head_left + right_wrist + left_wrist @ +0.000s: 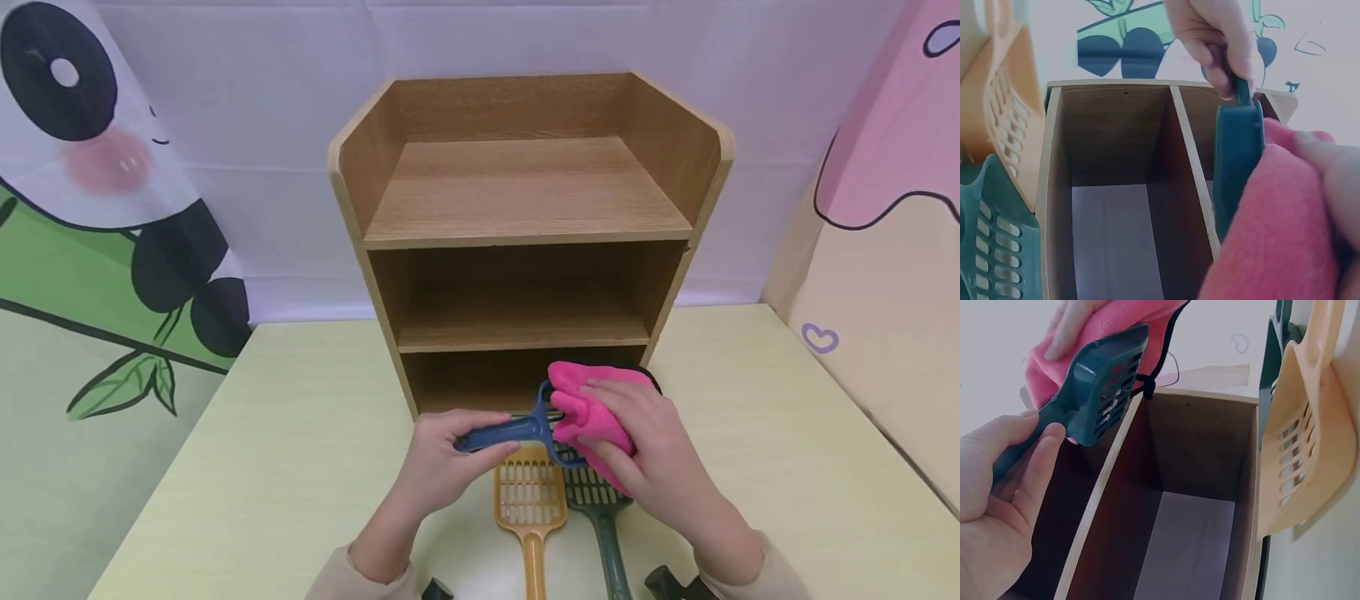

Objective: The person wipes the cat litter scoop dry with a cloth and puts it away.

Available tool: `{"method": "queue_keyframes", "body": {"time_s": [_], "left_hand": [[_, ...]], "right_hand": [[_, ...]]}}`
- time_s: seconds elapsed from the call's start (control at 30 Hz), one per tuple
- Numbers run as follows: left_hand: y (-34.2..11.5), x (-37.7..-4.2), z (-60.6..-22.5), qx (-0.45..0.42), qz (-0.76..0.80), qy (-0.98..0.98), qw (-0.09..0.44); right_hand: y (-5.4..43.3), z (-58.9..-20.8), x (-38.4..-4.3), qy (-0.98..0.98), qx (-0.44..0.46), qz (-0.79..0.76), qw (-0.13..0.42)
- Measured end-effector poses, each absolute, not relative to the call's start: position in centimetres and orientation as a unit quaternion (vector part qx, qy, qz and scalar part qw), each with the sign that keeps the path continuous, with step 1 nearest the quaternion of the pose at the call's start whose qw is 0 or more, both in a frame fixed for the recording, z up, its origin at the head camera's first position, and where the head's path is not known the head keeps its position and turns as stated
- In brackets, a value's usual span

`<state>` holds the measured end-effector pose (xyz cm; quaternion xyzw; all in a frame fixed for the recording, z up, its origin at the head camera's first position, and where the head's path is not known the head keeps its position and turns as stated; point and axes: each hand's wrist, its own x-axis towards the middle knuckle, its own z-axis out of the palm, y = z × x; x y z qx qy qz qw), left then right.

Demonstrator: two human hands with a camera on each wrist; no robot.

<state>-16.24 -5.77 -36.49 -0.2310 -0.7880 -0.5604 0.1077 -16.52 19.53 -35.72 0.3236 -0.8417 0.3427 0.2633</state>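
My left hand [442, 458] grips the handle of a blue slotted litter scoop [501, 434], held above the table. In the left wrist view the head of this scoop [1085, 378] is tilted, its slots showing. My right hand [660, 454] holds a bright pink cloth [588, 408] with a black cord edge. The cloth lies against the scoop's head and hides part of it. Below the hands, an orange litter scoop [531, 529] lies on the table, handle toward me. Beside it is a dark green litter scoop [611, 550], its head partly covered by the cloth.
Just beyond the hands stands a wooden shelf unit [525, 237] with an open top and two lower compartments. It sits on the pale wooden table [300, 467]. Black objects [663, 582] show at the near edge by both wrists. Printed cloth hangs behind.
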Motion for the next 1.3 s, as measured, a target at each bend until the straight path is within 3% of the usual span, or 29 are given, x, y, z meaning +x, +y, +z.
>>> {"method": "queue_keyframes", "body": {"time_s": [0.17, 0.5, 0.83, 1.13, 1.3], "left_hand": [[-5.1, -16.0, -36.9, -0.242, -0.555, -0.787, 0.116], [-4.0, -15.8, -37.2, -0.283, -0.534, -0.784, 0.142], [-4.6, -16.0, -37.1, -0.264, -0.525, -0.796, 0.143], [-5.3, -16.6, -37.2, -0.235, -0.549, -0.794, 0.113], [-5.2, -16.7, -37.4, -0.245, -0.554, -0.786, 0.122]], "right_hand": [[19.2, -36.2, -16.4, -0.883, 0.325, 0.211, 0.264], [18.7, -36.6, -16.6, -0.923, 0.279, 0.121, 0.235], [20.4, -36.8, -17.9, -0.930, 0.249, 0.128, 0.238], [20.0, -36.1, -17.5, -0.876, 0.280, 0.250, 0.304], [18.7, -36.4, -16.8, -0.871, 0.333, 0.254, 0.258]]}}
